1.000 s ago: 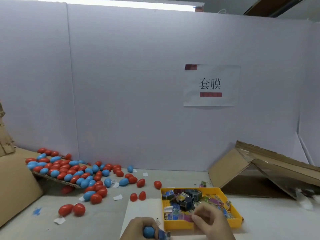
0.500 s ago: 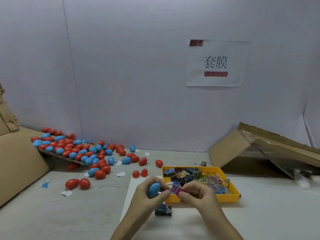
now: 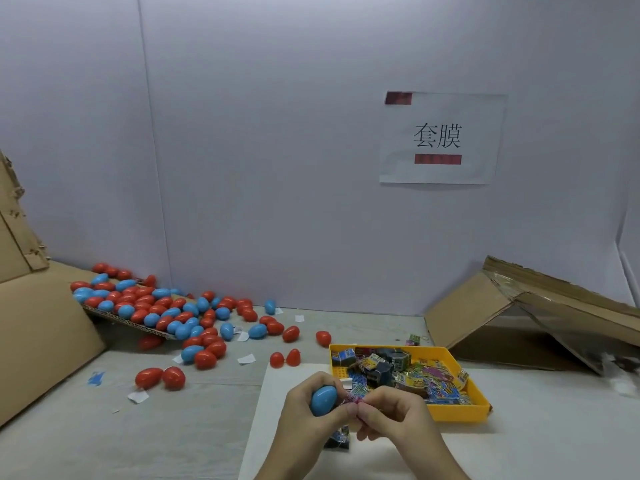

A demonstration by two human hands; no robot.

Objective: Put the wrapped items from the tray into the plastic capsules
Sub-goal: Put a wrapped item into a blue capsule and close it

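- Your left hand (image 3: pixel 308 407) is curled round a blue capsule (image 3: pixel 323 400), held up above the white sheet (image 3: pixel 277 393), just in front of the yellow tray (image 3: pixel 457 412).
- Your right hand (image 3: pixel 391 414) pinches a small wrapped item (image 3: pixel 354 398) between thumb and fingertips, with its near end touching or almost touching the capsule.
- The capsule's long axis is tilted: its upper end leans up and to the right, toward your right hand. The wrapped item lies roughly crosswise, pointing left at the capsule.
- I cannot tell whether the capsule is opened. No seam gap shows, and your fingers cover the lower half.
- Risk: if the shell is closed, pressing the item against it does nothing, and the smooth egg shape may squirt out of your grip and roll across the surface (image 3: pixel 173 427) toward the heap of red and blue capsules (image 3: pixel 156 306).
- Risk: the wrapper looks crinkly and wider than the tip you hold. If it goes in askew, an edge may catch in the seam and keep the halves from closing.
- Risk: splitting the capsule with both hands occupied may cost you the pinch, and the item would drop.
- Another wrapped packet (image 3: pixel 337 441) lies on the sheet beneath your hands, so don't lose track of it.
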